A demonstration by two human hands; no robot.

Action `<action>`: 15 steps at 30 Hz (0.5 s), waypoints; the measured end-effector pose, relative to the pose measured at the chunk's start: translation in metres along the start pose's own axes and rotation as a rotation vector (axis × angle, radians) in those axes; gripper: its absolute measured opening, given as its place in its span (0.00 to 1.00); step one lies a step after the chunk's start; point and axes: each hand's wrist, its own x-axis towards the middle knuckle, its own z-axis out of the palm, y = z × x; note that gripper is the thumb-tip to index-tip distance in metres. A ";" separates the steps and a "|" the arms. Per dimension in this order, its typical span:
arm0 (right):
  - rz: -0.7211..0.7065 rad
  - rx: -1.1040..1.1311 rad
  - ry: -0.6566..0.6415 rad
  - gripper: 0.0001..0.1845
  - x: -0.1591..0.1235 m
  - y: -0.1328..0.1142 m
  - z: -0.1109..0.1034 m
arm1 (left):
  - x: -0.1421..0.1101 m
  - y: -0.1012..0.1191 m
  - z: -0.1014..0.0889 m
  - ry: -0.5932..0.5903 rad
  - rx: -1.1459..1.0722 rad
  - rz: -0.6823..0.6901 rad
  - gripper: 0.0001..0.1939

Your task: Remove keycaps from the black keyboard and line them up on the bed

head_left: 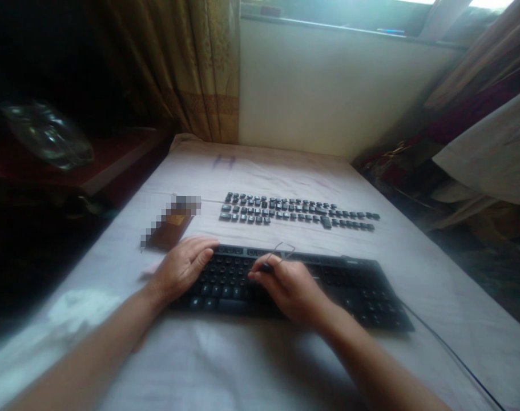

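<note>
A black computer keyboard (234,306) lies on the white cloth in front of me, with bare sockets in its upper rows and keycaps on its lower rows. My left hand (180,268) holds its left end, fingers along the far edge and thumb over the keys. Above the middle of the keyboard, my right hand (289,282) is closed around a wire keycap puller (282,246), whose thin wire loop sticks up past the fingers. A small dark piece shows between the fingertips; whether it is the handle or a keycap is unclear. Removed keycaps (277,208) lie in rows beyond the keyboard.
A brown object (168,228), partly pixelated, lies left of the keycaps. The keyboard cable (452,351) runs off to the lower right. Beyond the cloth-covered surface (260,165) stand a wall and a curtain (208,74). A shiny glass-like object (49,134) sits on the left.
</note>
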 end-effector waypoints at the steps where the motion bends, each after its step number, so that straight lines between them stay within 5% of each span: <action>1: -0.007 0.016 0.020 0.03 -0.002 0.001 0.001 | 0.000 0.000 0.000 0.001 0.001 0.002 0.26; 8: -0.108 0.112 0.189 0.06 -0.013 0.005 0.013 | 0.000 0.000 -0.001 0.005 0.008 0.014 0.24; 15: -0.035 0.307 0.433 0.06 -0.014 0.004 0.011 | 0.000 0.002 -0.001 0.010 0.032 0.026 0.22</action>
